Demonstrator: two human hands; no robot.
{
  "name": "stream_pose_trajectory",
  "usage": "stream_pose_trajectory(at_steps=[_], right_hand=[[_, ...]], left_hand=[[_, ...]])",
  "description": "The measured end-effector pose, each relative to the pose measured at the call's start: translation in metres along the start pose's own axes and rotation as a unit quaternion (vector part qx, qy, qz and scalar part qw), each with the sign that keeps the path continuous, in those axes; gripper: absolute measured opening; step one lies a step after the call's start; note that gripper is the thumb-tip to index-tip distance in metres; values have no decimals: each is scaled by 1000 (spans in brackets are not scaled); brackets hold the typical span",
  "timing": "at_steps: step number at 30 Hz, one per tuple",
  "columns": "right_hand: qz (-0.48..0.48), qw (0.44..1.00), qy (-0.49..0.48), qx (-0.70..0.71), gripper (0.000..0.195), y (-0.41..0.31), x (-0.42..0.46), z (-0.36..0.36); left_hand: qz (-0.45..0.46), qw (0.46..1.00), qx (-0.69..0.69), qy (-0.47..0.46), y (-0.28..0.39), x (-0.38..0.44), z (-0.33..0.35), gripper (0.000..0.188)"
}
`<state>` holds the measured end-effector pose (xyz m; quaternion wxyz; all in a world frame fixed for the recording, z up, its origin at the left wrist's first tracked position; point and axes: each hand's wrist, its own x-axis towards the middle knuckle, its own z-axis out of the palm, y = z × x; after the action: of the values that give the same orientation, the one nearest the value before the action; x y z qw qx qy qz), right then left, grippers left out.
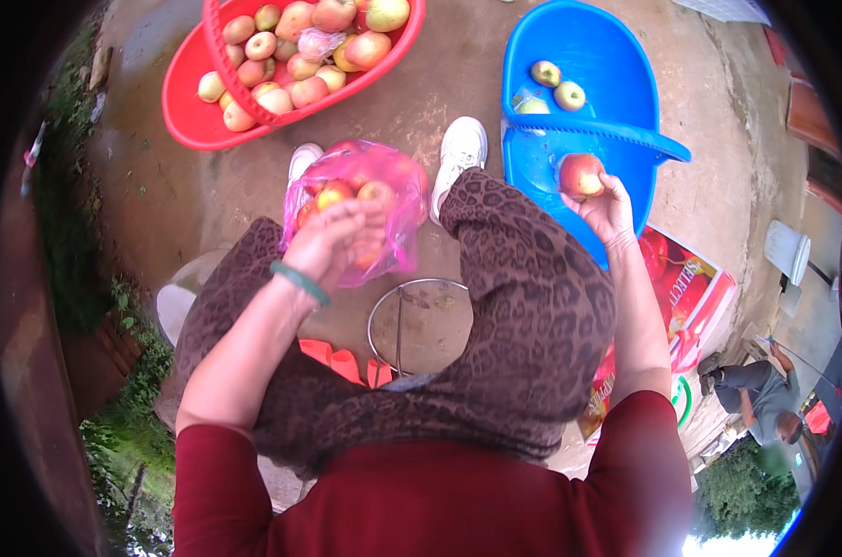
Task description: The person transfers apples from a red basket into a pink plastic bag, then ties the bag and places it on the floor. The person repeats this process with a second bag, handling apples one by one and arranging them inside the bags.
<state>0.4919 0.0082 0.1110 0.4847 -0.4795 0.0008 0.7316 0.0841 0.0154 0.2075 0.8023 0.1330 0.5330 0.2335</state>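
Note:
My right hand [607,209] grips a red and yellow apple [580,174] over the near part of the blue plastic basket [581,42], thumb and fingertips at its side. Two yellow-green apples [558,85] and another pale one partly covered by clear film [532,106] lie in that basket beyond its handle. My left hand [337,233], blurred, is at a pink plastic bag [400,244] of red and yellow apples [335,193] between my legs. Its fingers cross the mouth of the bag; whether they grasp an apple or the film is unclear.
A red plastic basket [184,104] full of apples stands ahead on the left. Printed apple cartons [678,278] lie beside my right leg. Below me are a metal ring frame [421,282] and orange foam netting [330,358]. Another person [755,397] is at far right.

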Motion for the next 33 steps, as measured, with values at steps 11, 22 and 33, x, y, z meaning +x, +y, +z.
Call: stream_pose_trajectory(at_steps=[11, 22, 33], right_hand=[[21, 971, -219, -93, 55, -26, -98, 119], [77, 895, -243, -365, 49, 117, -84, 250], [-230, 542, -115, -800, 71, 259, -11, 214]], left_hand=[[130, 986, -65, 84, -14, 3, -20, 23], [221, 818, -23, 531, -127, 60, -81, 15], [162, 804, -32, 572, -147, 39, -68, 51]])
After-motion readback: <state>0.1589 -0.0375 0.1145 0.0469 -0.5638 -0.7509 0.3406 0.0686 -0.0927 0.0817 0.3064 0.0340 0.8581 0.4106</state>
